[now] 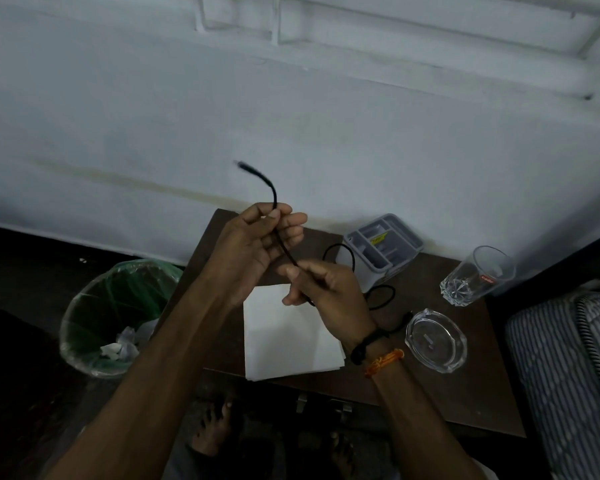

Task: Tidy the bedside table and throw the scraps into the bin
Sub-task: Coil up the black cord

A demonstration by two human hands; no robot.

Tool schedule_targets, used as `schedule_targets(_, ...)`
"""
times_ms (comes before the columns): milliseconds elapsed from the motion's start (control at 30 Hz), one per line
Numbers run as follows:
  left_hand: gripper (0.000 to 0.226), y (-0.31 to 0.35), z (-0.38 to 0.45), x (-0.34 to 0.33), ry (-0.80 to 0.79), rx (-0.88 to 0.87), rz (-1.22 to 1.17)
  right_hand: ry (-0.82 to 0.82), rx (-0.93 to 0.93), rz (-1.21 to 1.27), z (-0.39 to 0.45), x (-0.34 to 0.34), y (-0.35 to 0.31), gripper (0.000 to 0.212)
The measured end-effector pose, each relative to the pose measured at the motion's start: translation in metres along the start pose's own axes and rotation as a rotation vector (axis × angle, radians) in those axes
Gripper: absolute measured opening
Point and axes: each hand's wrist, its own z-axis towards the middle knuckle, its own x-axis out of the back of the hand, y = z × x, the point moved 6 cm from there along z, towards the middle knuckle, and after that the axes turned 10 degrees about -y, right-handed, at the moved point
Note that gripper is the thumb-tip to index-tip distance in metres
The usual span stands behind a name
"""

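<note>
Above the dark wooden surface [465, 382] of the bedside table, both hands hold a black cable [274, 199] between them. The left hand [253, 247] has its fingers [293, 220] curled and pinching the cable near its free end, which arcs up and to the left against the pale wall [291, 116]; the plug at the tip is blurred. The right hand [329, 296] sits lower and just to the right, its fingers closed around the same cable, thumb pressed along it. From there the cable runs down behind that hand and lies in loose loops on the surface, just in front of a grey compartment box [383, 249] standing at the back edge by the wall. The right wrist wears a black band [366, 344] and an orange thread [385, 360].

Under the hands lies a stack of white paper sheets [284, 344], flat on the surface near its front edge. To the right of the sheets rests a clear glass ashtray [435, 339], and behind it, well apart from the box, stands a clear drinking glass [478, 275] with a cut base and a red label.

On the floor to the left of the table stands a bin [118, 317] lined with a green bag, holding a few crumpled white scraps [118, 348] at the bottom. A striped mattress [568, 375] shows at the right edge, and bare feet [215, 427] show below the front of the table.
</note>
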Motion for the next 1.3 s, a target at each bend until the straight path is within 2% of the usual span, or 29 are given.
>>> schedule_targets(100, 0.016, 0.006, -0.003, 0.007, 0.017, -0.001, 0.212, 0.109, -0.016, -0.018, -0.001, 0.015, 0.004, 0.017)
schedule_targets(167, 0.019, 0.011, -0.005, 0.008, -0.032, 0.006, 0.248, 0.194, -0.021, -0.013, -0.003, 0.026, 0.005, 0.018)
schedule_targets(333, 0.044, 0.016, -0.016, -0.009, -0.280, 0.052, 0.074, 0.366, -0.020, 0.048, -0.005, 0.046, 0.009, 0.019)
schedule_targets(433, 0.061, 0.018, -0.022, -0.021, -0.540, 0.059, -0.103, 0.423, 0.026, 0.054, -0.007, 0.053, 0.003, 0.019)
schedule_targets(500, 0.067, 0.016, -0.026, -0.027, -0.674, 0.124, -0.263, 0.443, 0.061, 0.048, -0.008, 0.055, -0.002, 0.020)
schedule_targets(567, 0.063, 0.011, -0.023, -0.025, -0.635, 0.166, -0.258, 0.476, 0.088, 0.041, -0.010, 0.057, -0.004, 0.016)
schedule_targets(633, 0.040, 0.007, -0.017, -0.016, -0.456, 0.120, -0.044, 0.503, 0.120, 0.009, -0.011, 0.060, -0.006, 0.014)
schedule_targets(700, 0.019, 0.004, -0.013, -0.010, -0.322, 0.074, 0.066, 0.504, 0.145, -0.037, -0.012, 0.060, -0.008, 0.016)
schedule_targets(800, 0.024, -0.004, -0.009, -0.005, -0.232, 0.128, 0.060, 0.514, 0.160, -0.067, -0.013, 0.060, -0.008, 0.017)
schedule_targets(967, 0.033, -0.019, -0.014, -0.014, -0.334, 0.302, 0.242, 0.594, 0.181, -0.029, -0.015, 0.068, -0.008, 0.018)
schedule_targets(1100, 0.035, -0.029, -0.019, -0.036, -0.454, 0.372, 0.098, 0.597, 0.164, -0.088, -0.015, 0.068, -0.009, 0.018)
schedule_targets(1200, 0.029, -0.025, -0.019, -0.048, -0.551, 0.304, 0.034, 0.564, 0.134, -0.247, -0.014, 0.067, -0.009, 0.018)
schedule_targets(1300, 0.033, -0.015, -0.013, -0.043, -0.455, 0.184, -0.031, 0.451, 0.027, -0.304, -0.010, 0.061, -0.002, 0.021)
